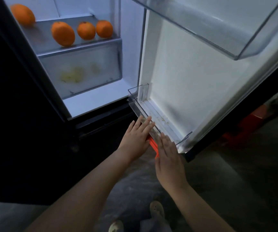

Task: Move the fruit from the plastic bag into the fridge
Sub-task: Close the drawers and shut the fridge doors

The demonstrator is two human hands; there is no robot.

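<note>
Several oranges (pixel 63 33) sit on the lit shelf (pixel 78 49) of the open fridge, one (pixel 23 14) far left and two (pixel 86 30) at the right. My left hand (pixel 137 136) lies flat, fingers straight, against the front of the lower door bin (pixel 134 104). My right hand (pixel 168 158) is flat beside it, just below the bin's near corner. A thin orange-red strip (pixel 154 145), maybe bag plastic, shows between the two hands; its ends are hidden under them. Neither hand holds fruit.
The fridge door (pixel 193 81) stands open to the right with a clear upper bin (pixel 235 47). A frosted drawer (pixel 81 69) sits below the shelf. A red object (pixel 248 124) stands on the dark floor behind the door. My feet (pixel 156 209) are below.
</note>
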